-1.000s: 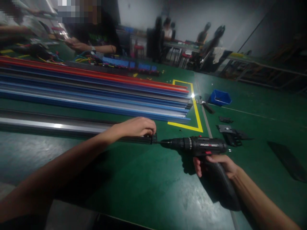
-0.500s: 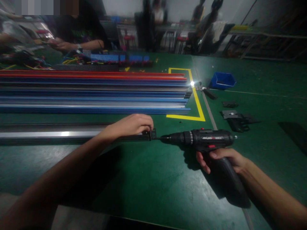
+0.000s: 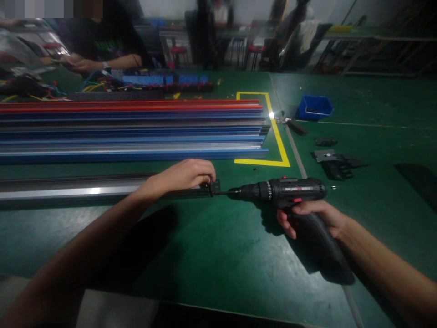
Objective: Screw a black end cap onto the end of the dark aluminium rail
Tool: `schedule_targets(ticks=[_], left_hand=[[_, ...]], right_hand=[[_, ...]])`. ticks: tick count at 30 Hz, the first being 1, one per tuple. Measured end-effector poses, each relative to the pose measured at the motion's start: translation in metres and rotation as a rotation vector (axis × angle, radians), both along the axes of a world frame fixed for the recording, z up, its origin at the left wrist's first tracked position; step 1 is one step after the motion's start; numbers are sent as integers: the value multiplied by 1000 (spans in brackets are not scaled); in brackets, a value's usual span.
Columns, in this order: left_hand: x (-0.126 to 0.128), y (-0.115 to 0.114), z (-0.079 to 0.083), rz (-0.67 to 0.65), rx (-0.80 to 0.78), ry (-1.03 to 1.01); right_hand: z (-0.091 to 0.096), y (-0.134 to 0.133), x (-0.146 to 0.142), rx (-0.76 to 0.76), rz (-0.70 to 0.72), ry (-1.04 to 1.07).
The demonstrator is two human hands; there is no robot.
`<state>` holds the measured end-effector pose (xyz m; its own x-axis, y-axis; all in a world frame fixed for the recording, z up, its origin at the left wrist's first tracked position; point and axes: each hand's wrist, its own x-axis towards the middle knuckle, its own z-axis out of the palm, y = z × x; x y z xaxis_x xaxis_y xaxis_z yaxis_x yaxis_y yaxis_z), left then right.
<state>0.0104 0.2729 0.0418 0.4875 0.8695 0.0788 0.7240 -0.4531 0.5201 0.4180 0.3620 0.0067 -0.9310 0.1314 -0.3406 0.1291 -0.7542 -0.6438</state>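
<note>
A black cordless drill [image 3: 293, 189] lies level in my right hand [image 3: 321, 214], fingers wrapped round its grip. Its long thin bit points left and meets a small black end bracket [image 3: 215, 187] at the tip of a dark metal profile [image 3: 95, 191]. My left hand [image 3: 186, 176] is closed at that end, thumb and fingers pinching the bracket against the profile. Whether the bit sits in a screw is too small to tell.
Beyond lie long red and blue profiles [image 3: 136, 152], their ends inside yellow tape [image 3: 282, 146]. Further right are a blue bin [image 3: 316, 108], a black-handled tool [image 3: 296, 126] and black brackets [image 3: 336, 166]. Across the table sits a person [image 3: 112, 45] near bundled wires [image 3: 97, 84].
The whole view has shifted slightly, so everything appears a little higher and further left. Both hands keep their holds, and the bit remains at the bracket.
</note>
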Motion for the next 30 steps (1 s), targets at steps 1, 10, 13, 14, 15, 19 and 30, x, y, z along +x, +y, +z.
schedule_targets(ticks=[1, 10, 13, 14, 15, 19, 30], left_hand=[[0, 0, 0, -1, 1, -2], [-2, 2, -4, -20, 28, -32], [-2, 2, -4, -15, 26, -39], [-2, 2, -4, -15, 26, -38], [-3, 2, -4, -17, 28, -36], [-3, 2, -5, -22, 37, -23], [-2, 3, -3, -37, 53, -31]], right_hand=[[0, 0, 0, 6, -2, 0], [1, -1, -1, -19, -49, -32], [-1, -1, -1, -36, -50, -45], [-1, 0, 0, -42, -46, -45], [-2, 0, 0, -50, -40, -47], [-3, 1, 1, -49, -35, -47], [-2, 2, 0, -39, -24, -31]])
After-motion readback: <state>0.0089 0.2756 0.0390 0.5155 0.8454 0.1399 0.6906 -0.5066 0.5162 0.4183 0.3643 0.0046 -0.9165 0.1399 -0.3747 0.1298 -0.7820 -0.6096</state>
